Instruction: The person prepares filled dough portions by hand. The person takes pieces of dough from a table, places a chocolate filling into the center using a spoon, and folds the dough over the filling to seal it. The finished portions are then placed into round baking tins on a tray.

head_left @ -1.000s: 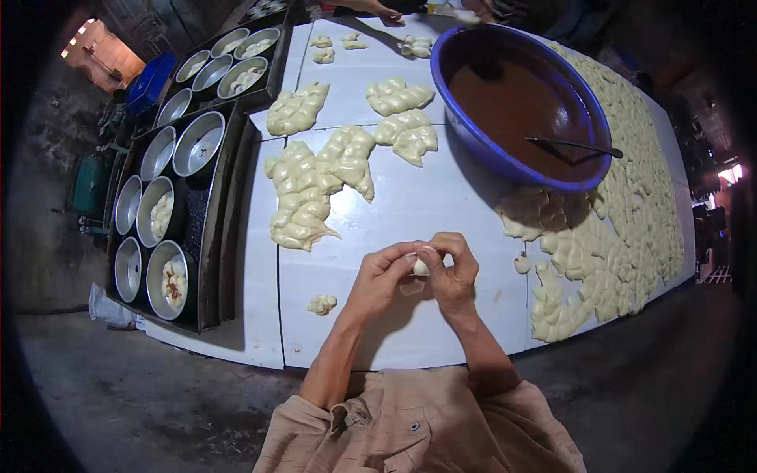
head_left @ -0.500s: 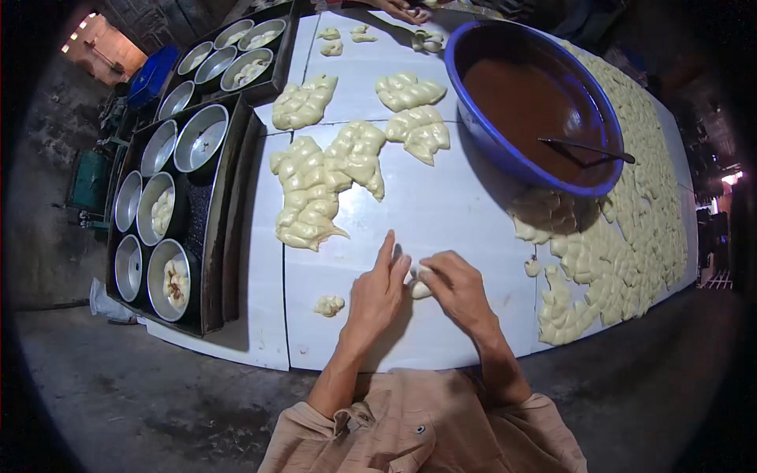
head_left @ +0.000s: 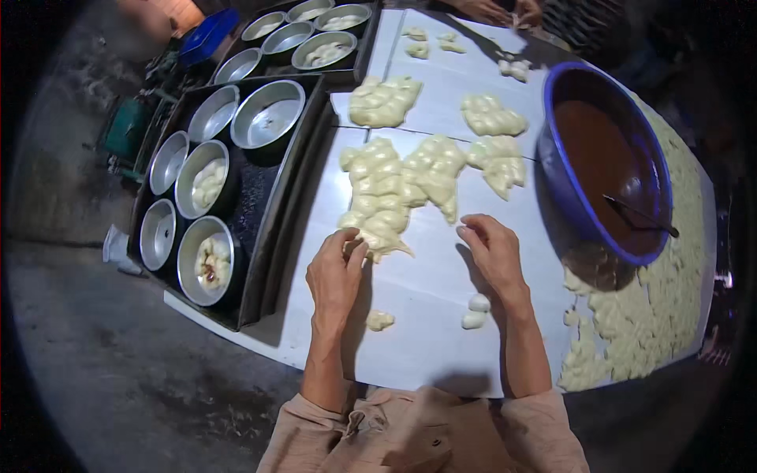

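Note:
My left hand (head_left: 335, 276) is at the lower left edge of a lumpy, pale yellow dough sheet (head_left: 378, 185). Its fingers are curled, with the thumb apart, and the fingertips seem to meet the dough. My right hand (head_left: 497, 256) hovers over the white tabletop (head_left: 430, 284), fingers bent and apart, with nothing in it. Beside my right wrist sit two small, smooth white dough balls (head_left: 475, 312). Nearer my left forearm lies a rough little dough lump (head_left: 380, 320). More dough pieces (head_left: 493, 115) rest farther back.
Black trays (head_left: 296, 197) of round metal pans (head_left: 268, 114), some holding dough pieces, stand at left. A blue basin (head_left: 550, 118) of brown liquid, with a dark-handled utensil (head_left: 643, 217), is at right. Spread dough (head_left: 631, 323) covers the right side. Another person's hands (head_left: 505, 12) are across the table.
My hands have moved apart and forward, and the right one has let go of the white dough, now lying as two balls. The view has shifted, so the table appears farther right.

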Motion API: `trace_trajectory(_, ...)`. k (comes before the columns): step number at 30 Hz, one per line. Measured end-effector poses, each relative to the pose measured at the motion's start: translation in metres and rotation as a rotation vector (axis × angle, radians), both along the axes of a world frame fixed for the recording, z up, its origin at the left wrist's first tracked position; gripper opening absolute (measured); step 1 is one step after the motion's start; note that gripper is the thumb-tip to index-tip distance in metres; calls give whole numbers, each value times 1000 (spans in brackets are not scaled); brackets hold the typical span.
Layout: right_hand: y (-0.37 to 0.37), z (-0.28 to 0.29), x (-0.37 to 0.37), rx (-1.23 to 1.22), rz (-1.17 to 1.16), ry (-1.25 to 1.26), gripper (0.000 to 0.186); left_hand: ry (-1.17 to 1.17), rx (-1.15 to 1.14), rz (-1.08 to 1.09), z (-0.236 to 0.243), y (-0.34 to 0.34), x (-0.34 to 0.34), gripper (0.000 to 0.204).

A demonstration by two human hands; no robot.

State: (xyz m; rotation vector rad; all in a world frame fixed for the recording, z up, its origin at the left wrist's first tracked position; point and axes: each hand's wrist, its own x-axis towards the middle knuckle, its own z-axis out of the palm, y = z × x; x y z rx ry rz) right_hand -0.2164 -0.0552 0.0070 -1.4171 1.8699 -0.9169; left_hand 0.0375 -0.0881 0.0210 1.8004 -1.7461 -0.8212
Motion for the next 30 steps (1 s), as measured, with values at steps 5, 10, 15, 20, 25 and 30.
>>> trace_trajectory(5,-5,-4,45,-17,201,-3,26,28,-88,-34,-31,1,30,25)
trace_trajectory(10,-10,-11,81,-105,395,195,22,48,-112,-64,-35,4,33,34)
trace_trajectory(15,-9,-4,83,-69,233,62,18,-17,-168,-138,-28,3,37,56)
trace_trajectory(20,11,10,92,249,210,-28,24,28,-84,-81,-27,-4,36,54)
trace_trajectory(25,11,-5,65,241,60,-267,28,142,-105,-44,-41,0,50,48)
trace_trajectory(30,-23,-6,-34,6,-395,209,34,100,-101,-111,-13,-9,32,33)
